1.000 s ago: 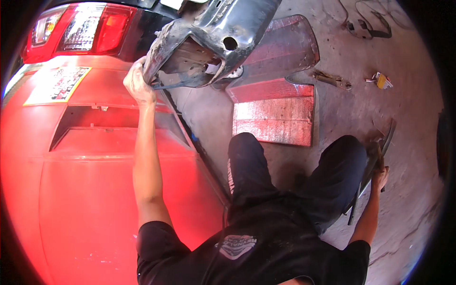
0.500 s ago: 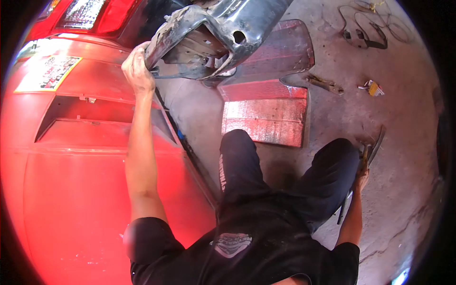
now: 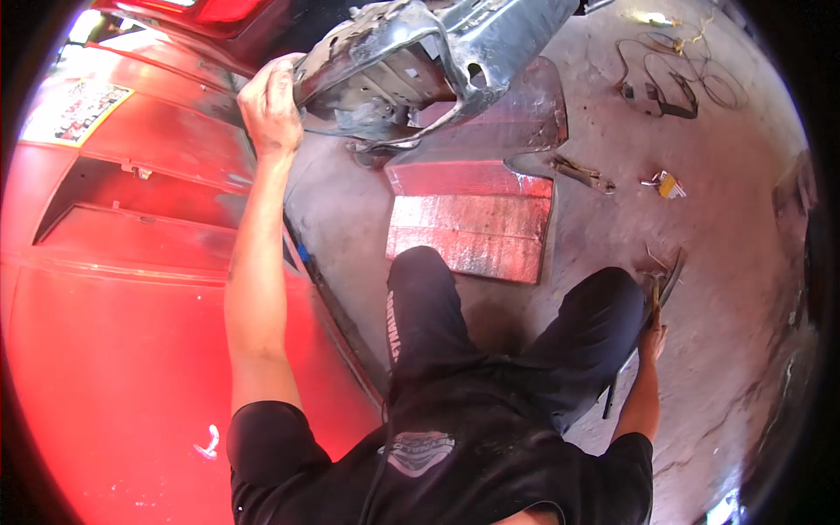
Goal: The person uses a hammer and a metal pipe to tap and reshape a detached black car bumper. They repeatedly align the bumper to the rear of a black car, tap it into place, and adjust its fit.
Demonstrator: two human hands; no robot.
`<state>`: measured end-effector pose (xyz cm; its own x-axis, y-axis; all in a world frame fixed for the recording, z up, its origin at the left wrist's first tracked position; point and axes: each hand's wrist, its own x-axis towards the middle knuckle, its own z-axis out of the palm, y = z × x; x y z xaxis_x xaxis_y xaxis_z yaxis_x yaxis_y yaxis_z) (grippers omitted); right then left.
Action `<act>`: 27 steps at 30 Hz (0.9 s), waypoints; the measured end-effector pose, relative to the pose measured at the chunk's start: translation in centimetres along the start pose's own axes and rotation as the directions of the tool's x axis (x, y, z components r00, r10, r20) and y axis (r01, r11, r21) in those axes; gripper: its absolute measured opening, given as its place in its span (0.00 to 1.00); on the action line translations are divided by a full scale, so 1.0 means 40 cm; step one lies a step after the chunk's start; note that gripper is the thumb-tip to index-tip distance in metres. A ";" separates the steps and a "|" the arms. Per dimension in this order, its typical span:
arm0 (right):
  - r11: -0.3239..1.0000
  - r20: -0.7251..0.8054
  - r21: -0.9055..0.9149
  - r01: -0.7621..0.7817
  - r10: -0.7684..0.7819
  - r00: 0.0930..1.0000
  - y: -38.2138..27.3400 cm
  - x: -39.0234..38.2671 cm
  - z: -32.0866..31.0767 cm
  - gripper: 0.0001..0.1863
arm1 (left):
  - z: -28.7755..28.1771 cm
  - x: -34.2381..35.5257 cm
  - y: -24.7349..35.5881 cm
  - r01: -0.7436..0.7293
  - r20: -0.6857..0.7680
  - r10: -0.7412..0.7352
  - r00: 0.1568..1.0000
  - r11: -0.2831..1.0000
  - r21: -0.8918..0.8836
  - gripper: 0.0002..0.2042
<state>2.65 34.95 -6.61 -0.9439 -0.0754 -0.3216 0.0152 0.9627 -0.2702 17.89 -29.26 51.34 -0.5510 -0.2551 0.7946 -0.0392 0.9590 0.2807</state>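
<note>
The black metal part (image 3: 459, 52) is now appearing farther right; the left hand (image 3: 269, 109) is clasping its edge, the right hand (image 3: 652, 340) curling round a brown handle (image 3: 655, 297).

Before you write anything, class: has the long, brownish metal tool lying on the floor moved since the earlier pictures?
No, neither way: the tool still lies just right of the same notch in the shiny, silvery-red sheet; the whole view shifted.

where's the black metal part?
Top centre of the head view: the black metal part has its left edge in the left hand, partly overlapping the foil-faced sheet.
</note>
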 end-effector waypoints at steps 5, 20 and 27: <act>0.973 -0.388 -0.144 0.183 -0.225 0.894 0.080 -0.076 0.126 0.27 | 0.063 0.009 -0.010 -0.032 -0.033 0.030 0.999 0.998 -0.060 0.15; 0.970 -0.132 0.239 0.033 -0.001 0.991 -0.136 -0.186 0.118 0.20 | 0.021 0.019 0.053 0.032 0.101 -0.023 0.995 0.996 -0.084 0.16; 0.970 -0.179 0.207 0.130 -0.093 0.979 -0.162 -0.139 0.011 0.18 | 0.023 0.008 0.040 -0.074 -0.016 0.073 0.997 0.990 -0.124 0.15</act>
<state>7.95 29.01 -3.48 -0.9848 -0.1173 -0.1277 -0.0399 0.8700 -0.4915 16.86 -27.67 51.55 -0.5391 -0.1866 0.8213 0.1054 0.9525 0.2857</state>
